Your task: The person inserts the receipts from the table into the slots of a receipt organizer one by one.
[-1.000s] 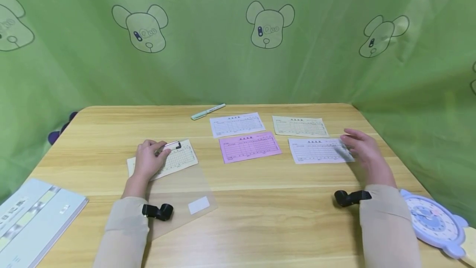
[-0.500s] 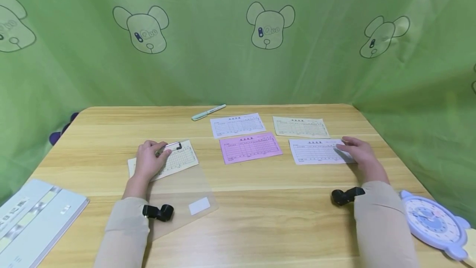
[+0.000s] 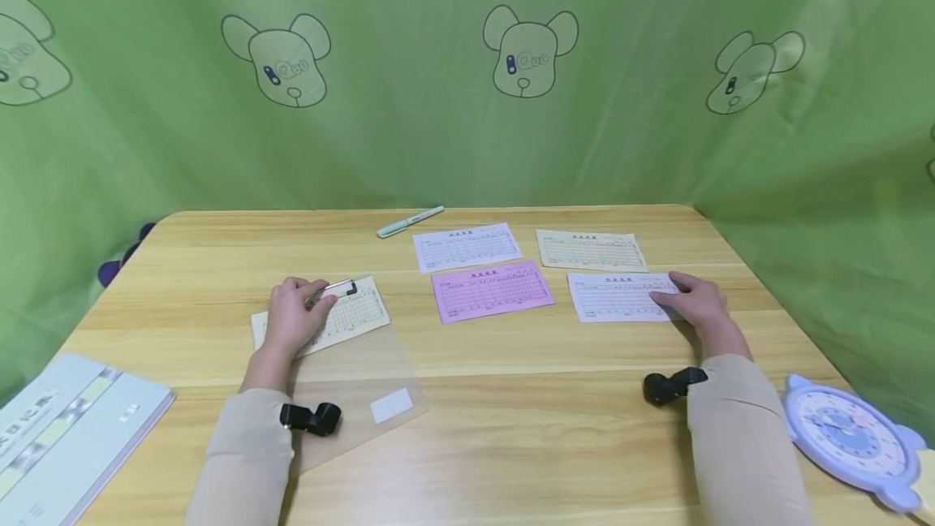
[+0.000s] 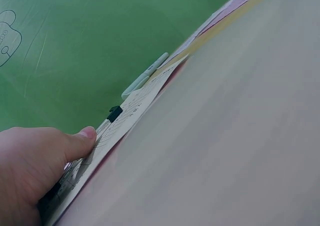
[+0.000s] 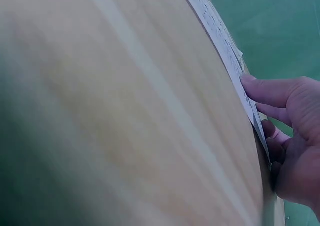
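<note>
At the left, my left hand (image 3: 290, 316) grips the metal clip (image 3: 339, 288) of a see-through clipboard (image 3: 354, 404). Its thumb lies against the clip in the left wrist view, while most fingers are hidden. Under the clip is a cream printed form (image 3: 358, 311). On the right, my right hand (image 3: 700, 305) pinches the right end of a white printed form (image 3: 613, 297) lying on the table. The right wrist view has the thumb on top of this paper, with other fingers curled by its end. Beside it lies a pink form (image 3: 493, 291).
Behind these lie another white form (image 3: 467, 247) and a pale green form (image 3: 593, 251). A light green pen (image 3: 409, 222) is near the back edge. A pale blue book (image 3: 73, 437) lies at front left, a blue toy clock (image 3: 847, 437) at front right. A green curtain (image 3: 409, 104) closes off the back.
My right hand has moved left and down onto the white form's right end and taken it between thumb and fingers. The left hand stays on the clip.
</note>
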Tool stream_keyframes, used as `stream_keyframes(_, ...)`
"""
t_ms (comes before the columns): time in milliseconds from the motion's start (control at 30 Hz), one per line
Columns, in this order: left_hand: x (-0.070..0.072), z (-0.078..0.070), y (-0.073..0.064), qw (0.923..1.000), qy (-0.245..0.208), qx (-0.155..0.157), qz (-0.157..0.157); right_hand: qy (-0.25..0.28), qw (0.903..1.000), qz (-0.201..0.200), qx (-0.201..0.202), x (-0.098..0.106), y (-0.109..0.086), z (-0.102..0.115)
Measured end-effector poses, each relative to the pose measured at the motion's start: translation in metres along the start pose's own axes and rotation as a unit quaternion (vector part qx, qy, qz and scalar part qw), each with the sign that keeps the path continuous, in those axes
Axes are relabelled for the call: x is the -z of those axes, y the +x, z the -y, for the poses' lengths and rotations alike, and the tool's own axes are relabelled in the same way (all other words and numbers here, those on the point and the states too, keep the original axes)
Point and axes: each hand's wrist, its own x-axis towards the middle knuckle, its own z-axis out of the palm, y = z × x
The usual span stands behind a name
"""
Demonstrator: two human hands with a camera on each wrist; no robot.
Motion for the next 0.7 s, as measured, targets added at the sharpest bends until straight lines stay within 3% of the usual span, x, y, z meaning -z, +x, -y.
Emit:
stream_keyframes(333, -0.0003, 0.0001, -0.0006, 1.0, 0.002, 0.003, 0.003, 0.011, 0.9999, -0.007, -0.011, -0.0018, -0.0039, 0.0024)
stream_keyframes(700, -0.0009, 0.0002, -0.0005, 1.0, 0.0, -0.001, -0.001, 0.018, 0.9987, -0.038, 0.028, -0.0025, -0.0083, -0.0003)
